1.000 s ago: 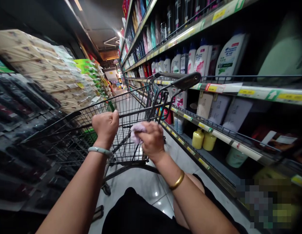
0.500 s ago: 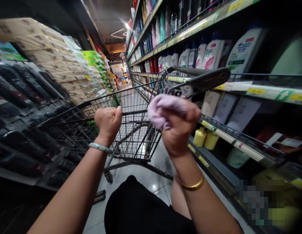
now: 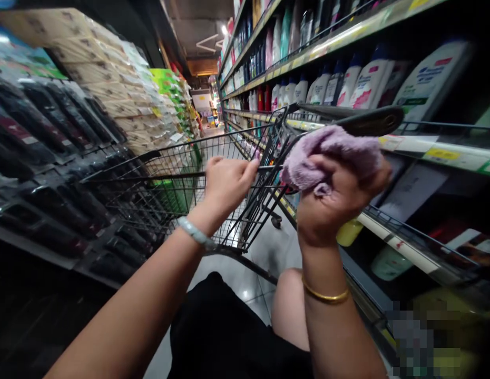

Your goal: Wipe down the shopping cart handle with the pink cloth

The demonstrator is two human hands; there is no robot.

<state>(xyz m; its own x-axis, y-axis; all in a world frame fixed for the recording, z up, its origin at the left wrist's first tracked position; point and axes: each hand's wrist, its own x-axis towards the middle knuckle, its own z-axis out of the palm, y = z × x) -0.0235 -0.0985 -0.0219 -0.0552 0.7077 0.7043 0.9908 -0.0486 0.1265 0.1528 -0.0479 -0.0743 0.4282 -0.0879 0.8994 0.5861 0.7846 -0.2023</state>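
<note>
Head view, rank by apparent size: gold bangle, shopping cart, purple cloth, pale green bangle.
1. Shopping cart
2. Purple cloth
3. Gold bangle and pale green bangle: too alike to rank

We noted dim surroundings; one bright ceiling light point(image 3: 224, 30) far ahead; glare on the floor point(image 3: 245, 292); deep shadow, lower left; edges stretched, blurred; one pixelated patch point(image 3: 413, 337), lower right.

- Cloth point(image 3: 335, 147) is showing pale purple.
- Cart point(image 3: 255, 208) is showing black in an open wire-grid pattern.
- Left-wrist bangle point(image 3: 195, 232) is reading pale grey-green; right-wrist bangle point(image 3: 326, 297) is gleaming gold.
- Garment point(image 3: 229, 331) is appearing plain black.
- Shelf bottles point(image 3: 367, 87) are displaying white with dark blue caps point(image 3: 381, 51); some are bearing pink flower prints.
</note>
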